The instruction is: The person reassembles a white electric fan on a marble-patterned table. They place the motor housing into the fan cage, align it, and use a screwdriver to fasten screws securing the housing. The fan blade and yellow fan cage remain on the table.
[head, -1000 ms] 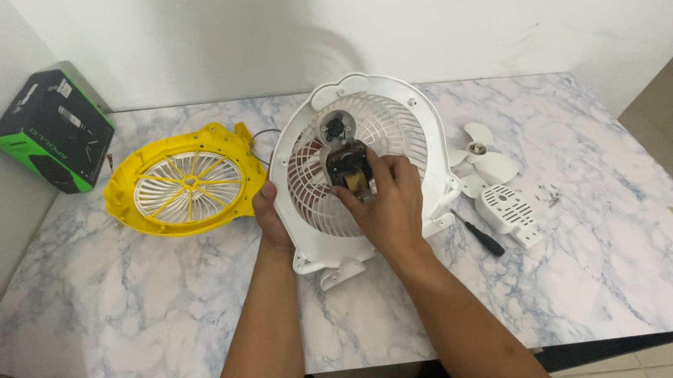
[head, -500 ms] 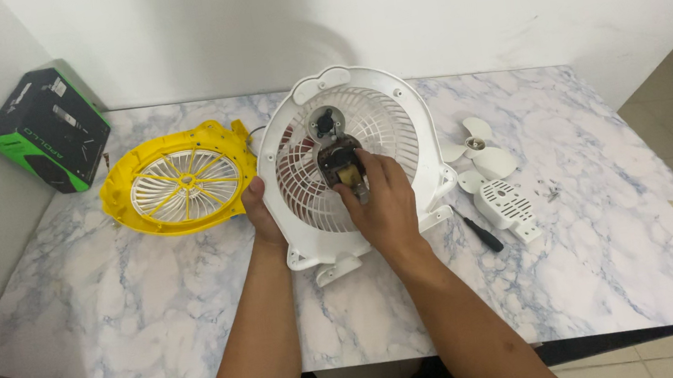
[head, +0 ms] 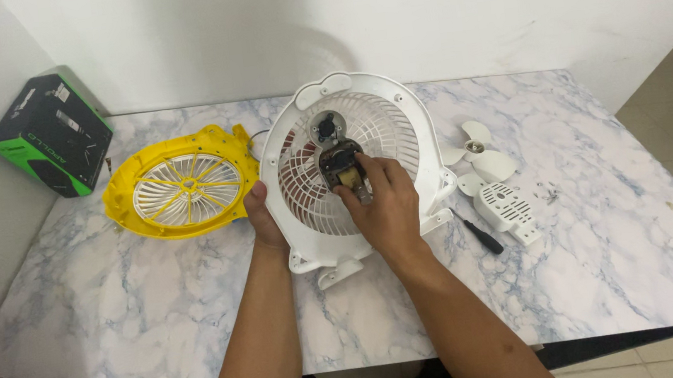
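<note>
The right hand (head: 384, 209) rests on the centre of a round white plastic fan housing (head: 351, 171), its fingers closed around a small dark metal motor (head: 341, 168) with a copper-coloured coil. The left hand (head: 263, 217) grips the housing's rim at 9 o'clock, thumb on the front face and fingers curled behind. The housing stands tilted up on the middle of the bench (head: 158, 316), a smooth slab of white marble pattern veined in blue-grey. Its face is a grille of thin radial ribs, with a reddish surface showing through the slots.

At 9 o'clock from the housing, just beside it, lies a yellow plastic fan cover (head: 182, 184), round, with a white spoked grille at its centre. Farther toward 10 o'clock, a black and green cardboard box (head: 52, 135) leans against the wall. At 3 o'clock lie a white three-bladed propeller (head: 479, 153), a white slotted plastic panel (head: 510, 212) and a black-handled screwdriver (head: 479, 234), close together.
</note>
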